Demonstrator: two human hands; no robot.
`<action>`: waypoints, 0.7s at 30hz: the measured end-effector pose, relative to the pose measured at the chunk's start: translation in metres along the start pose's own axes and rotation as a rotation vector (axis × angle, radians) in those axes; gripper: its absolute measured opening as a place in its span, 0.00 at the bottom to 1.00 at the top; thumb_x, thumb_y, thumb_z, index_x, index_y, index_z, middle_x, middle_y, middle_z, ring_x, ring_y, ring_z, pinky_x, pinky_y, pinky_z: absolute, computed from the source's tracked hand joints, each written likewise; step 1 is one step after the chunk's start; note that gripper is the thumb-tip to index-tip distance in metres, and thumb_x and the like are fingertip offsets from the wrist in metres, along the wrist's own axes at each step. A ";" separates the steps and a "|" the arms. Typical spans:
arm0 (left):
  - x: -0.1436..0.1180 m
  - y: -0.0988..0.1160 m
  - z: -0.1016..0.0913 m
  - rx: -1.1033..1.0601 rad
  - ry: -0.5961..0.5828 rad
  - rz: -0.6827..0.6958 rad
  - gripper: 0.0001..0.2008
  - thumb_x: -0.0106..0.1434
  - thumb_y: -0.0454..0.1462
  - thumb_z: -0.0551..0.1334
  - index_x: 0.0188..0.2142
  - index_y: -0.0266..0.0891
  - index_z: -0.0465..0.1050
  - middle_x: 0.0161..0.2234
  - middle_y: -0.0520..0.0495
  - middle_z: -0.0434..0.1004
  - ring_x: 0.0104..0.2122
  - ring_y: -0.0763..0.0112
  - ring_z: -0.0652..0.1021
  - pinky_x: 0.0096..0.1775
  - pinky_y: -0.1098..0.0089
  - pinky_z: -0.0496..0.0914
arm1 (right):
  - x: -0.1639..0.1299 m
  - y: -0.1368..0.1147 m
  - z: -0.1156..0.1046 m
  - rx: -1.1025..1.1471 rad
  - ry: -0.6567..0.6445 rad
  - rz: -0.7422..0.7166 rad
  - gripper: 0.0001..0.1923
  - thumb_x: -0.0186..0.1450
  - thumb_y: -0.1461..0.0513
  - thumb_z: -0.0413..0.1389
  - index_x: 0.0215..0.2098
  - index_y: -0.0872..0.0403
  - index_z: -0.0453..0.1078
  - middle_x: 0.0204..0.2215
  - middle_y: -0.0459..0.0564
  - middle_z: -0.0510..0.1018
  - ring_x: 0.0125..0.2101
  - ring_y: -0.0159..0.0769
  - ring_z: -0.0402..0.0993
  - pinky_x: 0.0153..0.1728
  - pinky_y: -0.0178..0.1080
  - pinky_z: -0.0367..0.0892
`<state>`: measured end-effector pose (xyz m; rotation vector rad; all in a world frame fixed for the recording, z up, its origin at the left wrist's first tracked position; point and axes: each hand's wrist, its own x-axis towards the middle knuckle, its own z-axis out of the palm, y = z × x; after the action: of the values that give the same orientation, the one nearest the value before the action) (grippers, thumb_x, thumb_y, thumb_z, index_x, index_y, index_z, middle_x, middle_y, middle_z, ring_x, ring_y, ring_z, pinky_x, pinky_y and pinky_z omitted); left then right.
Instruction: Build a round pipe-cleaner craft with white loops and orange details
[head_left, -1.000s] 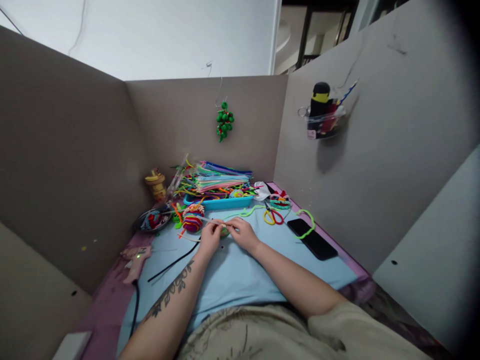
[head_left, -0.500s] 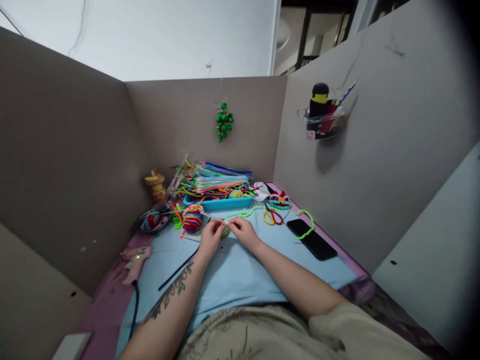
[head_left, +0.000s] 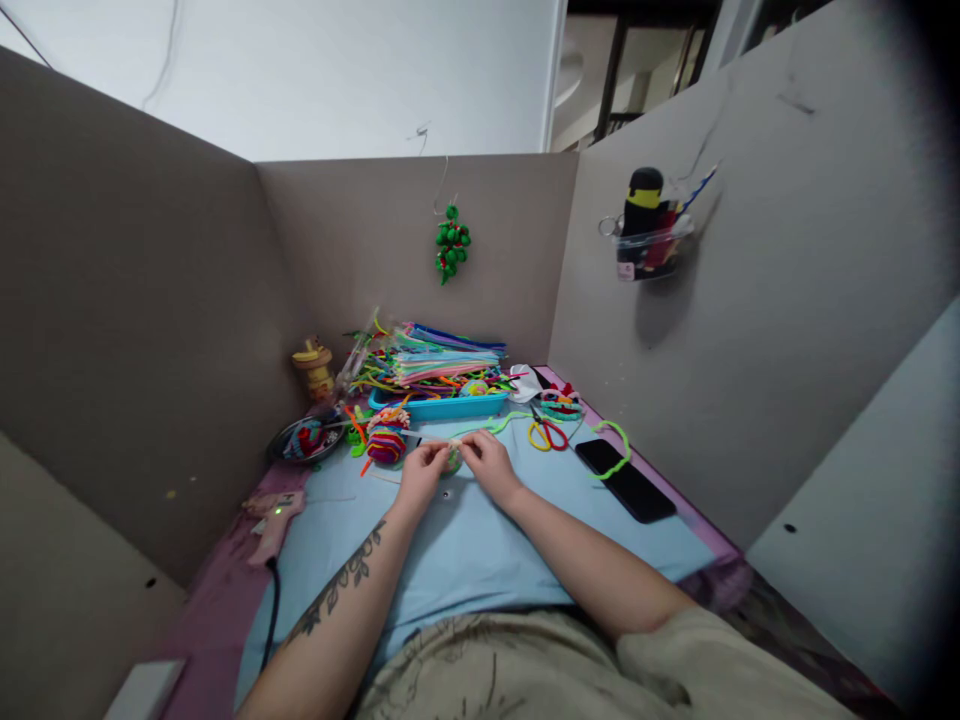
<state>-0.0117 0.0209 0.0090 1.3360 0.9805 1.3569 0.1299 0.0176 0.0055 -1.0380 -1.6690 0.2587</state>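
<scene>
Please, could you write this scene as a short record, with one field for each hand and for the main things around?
Left hand: fingertips pinched on a thin pale strip
Right hand: fingertips pinched, close beside the left
Under the fingers: small greenish item, unclear
Tray: blue, heaped with coloured stems
Scissors: red and yellow handles
Phone: black, green loop partly over it
Glue gun: pink, green light showing

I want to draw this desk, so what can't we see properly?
Head view: details of the greenish piece between left hand and right hand; too small, and they partly cover it.
Head view: floor of the turquoise tray; pipe cleaners cover it.
Head view: full shape of the lower-left white object; bottom edge cuts it off.
</scene>
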 end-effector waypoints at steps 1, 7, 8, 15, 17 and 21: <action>0.000 0.000 0.001 -0.025 -0.001 -0.015 0.15 0.47 0.42 0.66 0.31 0.32 0.74 0.26 0.46 0.75 0.26 0.72 0.73 0.30 0.73 0.66 | 0.000 0.000 0.000 -0.025 0.004 -0.007 0.06 0.61 0.64 0.51 0.28 0.54 0.68 0.26 0.47 0.70 0.30 0.33 0.66 0.31 0.34 0.61; -0.002 0.002 0.002 -0.118 0.012 -0.073 0.17 0.45 0.44 0.67 0.30 0.32 0.74 0.24 0.48 0.74 0.25 0.74 0.72 0.29 0.74 0.66 | -0.004 -0.007 -0.002 -0.253 0.006 -0.093 0.06 0.62 0.64 0.50 0.31 0.53 0.68 0.30 0.48 0.71 0.32 0.34 0.67 0.33 0.34 0.61; -0.002 0.002 0.002 -0.114 0.017 -0.078 0.17 0.45 0.44 0.67 0.29 0.32 0.73 0.23 0.49 0.73 0.24 0.75 0.71 0.28 0.74 0.65 | -0.005 -0.008 -0.002 -0.299 -0.002 -0.118 0.06 0.63 0.63 0.50 0.31 0.53 0.68 0.29 0.49 0.71 0.32 0.34 0.67 0.33 0.34 0.61; -0.001 0.002 -0.001 0.006 0.102 -0.047 0.17 0.47 0.47 0.65 0.25 0.33 0.71 0.20 0.51 0.71 0.22 0.74 0.70 0.27 0.74 0.64 | -0.006 -0.007 0.002 -0.309 -0.031 -0.162 0.04 0.62 0.64 0.50 0.32 0.53 0.67 0.30 0.49 0.71 0.33 0.35 0.67 0.33 0.34 0.62; -0.001 0.002 -0.001 0.038 0.061 0.014 0.17 0.49 0.47 0.64 0.28 0.33 0.71 0.25 0.48 0.74 0.26 0.72 0.72 0.30 0.73 0.66 | -0.006 -0.006 0.002 -0.205 -0.036 -0.147 0.04 0.62 0.64 0.51 0.33 0.53 0.67 0.30 0.49 0.71 0.33 0.34 0.67 0.33 0.34 0.62; -0.002 0.002 -0.003 0.127 0.019 0.151 0.12 0.52 0.43 0.61 0.29 0.34 0.72 0.32 0.44 0.75 0.33 0.67 0.74 0.36 0.70 0.67 | -0.006 -0.005 -0.001 -0.053 -0.057 -0.135 0.04 0.61 0.62 0.51 0.32 0.53 0.68 0.28 0.48 0.71 0.32 0.34 0.67 0.31 0.34 0.63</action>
<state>-0.0147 0.0190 0.0105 1.5210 1.0088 1.4419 0.1282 0.0100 0.0056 -0.9598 -1.7972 0.1571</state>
